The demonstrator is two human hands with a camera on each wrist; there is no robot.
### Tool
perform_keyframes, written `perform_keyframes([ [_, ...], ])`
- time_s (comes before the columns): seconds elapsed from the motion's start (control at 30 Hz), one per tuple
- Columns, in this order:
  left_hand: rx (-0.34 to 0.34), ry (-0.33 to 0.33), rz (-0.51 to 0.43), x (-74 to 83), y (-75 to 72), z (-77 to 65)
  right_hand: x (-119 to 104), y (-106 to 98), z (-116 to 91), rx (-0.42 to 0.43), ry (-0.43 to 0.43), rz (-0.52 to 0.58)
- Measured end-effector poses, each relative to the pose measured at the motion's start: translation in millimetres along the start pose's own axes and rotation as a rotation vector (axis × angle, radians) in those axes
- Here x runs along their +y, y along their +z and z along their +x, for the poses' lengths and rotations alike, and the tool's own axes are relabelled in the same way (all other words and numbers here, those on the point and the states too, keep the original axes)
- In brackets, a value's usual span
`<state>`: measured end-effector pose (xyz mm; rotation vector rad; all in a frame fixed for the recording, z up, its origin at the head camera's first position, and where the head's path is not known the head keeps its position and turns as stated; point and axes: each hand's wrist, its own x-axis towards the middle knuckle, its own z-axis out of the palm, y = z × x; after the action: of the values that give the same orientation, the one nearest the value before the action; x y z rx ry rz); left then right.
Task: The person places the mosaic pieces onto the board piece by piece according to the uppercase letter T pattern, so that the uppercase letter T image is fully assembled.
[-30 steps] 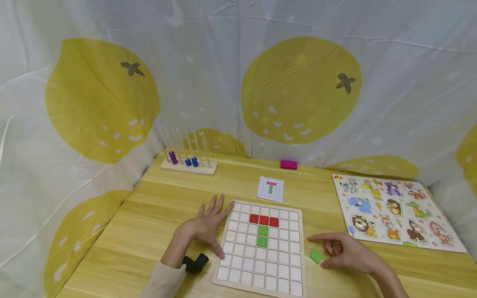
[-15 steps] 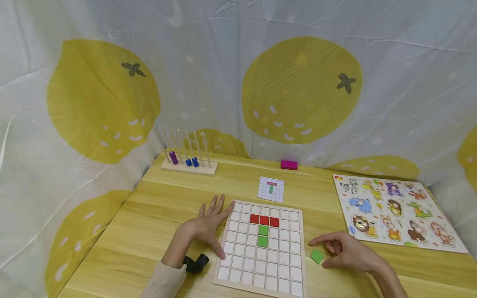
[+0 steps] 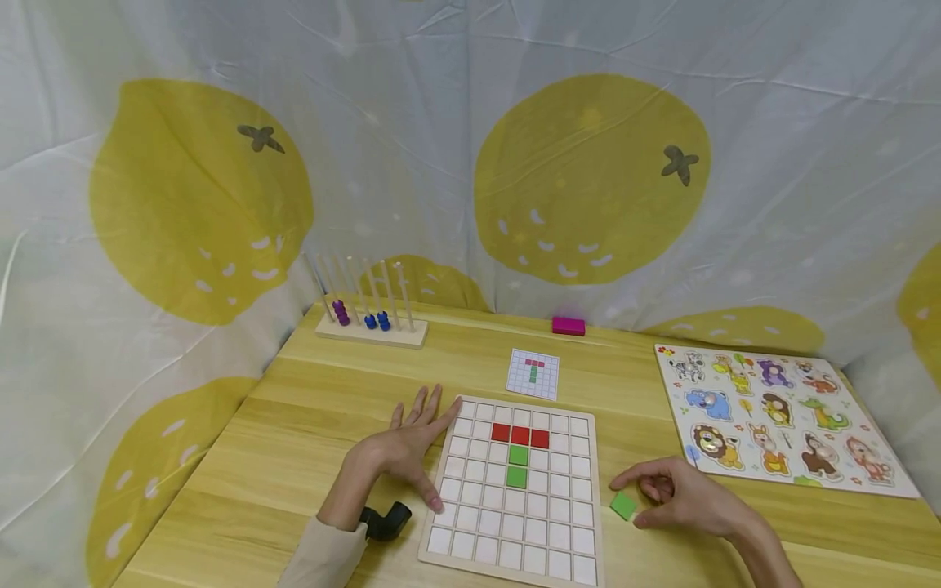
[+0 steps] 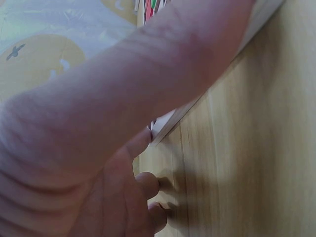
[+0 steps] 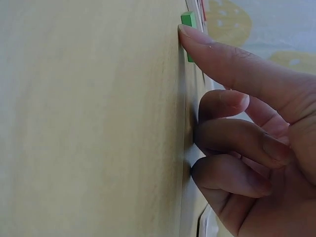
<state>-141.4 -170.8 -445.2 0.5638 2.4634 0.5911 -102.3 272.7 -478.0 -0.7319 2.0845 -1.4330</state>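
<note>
A green square tile (image 3: 623,505) lies flat on the table just right of the white grid board (image 3: 528,555). My right hand (image 3: 684,500) rests around it, index finger at its far side and thumb at its near side, without a visible pinch. In the right wrist view the thumb (image 5: 237,61) partly covers the tile (image 5: 188,19), and the other fingers are curled. On the board, three red tiles (image 3: 519,436) form a row, with two green tiles (image 3: 518,465) below the middle one. My left hand (image 3: 404,447) is spread at the board's left edge, thumb and index finger touching its frame.
A pattern card (image 3: 532,374) showing a T lies behind the board. Farther back are a peg abacus (image 3: 371,331) with purple and blue beads and a magenta block (image 3: 568,326). An animal puzzle (image 3: 787,420) lies at right. A printed curtain (image 3: 412,163) stands behind the table.
</note>
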Motion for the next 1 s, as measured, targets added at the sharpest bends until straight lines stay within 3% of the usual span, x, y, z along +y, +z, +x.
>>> perform_keyframes([
  [0.33,-0.003,-0.003,0.000,0.8,-0.9,-1.2,3,0,0,-0.014,-0.005,0.057],
  [0.5,-0.001,-0.002,0.000,1.0,-0.6,-0.7,1,1,-1,0.012,0.029,0.022],
  [0.73,-0.005,-0.001,0.002,0.6,0.9,0.8,-22,11,5,0.219,0.153,-0.035],
  [1.0,0.000,-0.005,0.012,0.2,1.1,1.1,-58,58,52,0.364,0.299,0.037],
])
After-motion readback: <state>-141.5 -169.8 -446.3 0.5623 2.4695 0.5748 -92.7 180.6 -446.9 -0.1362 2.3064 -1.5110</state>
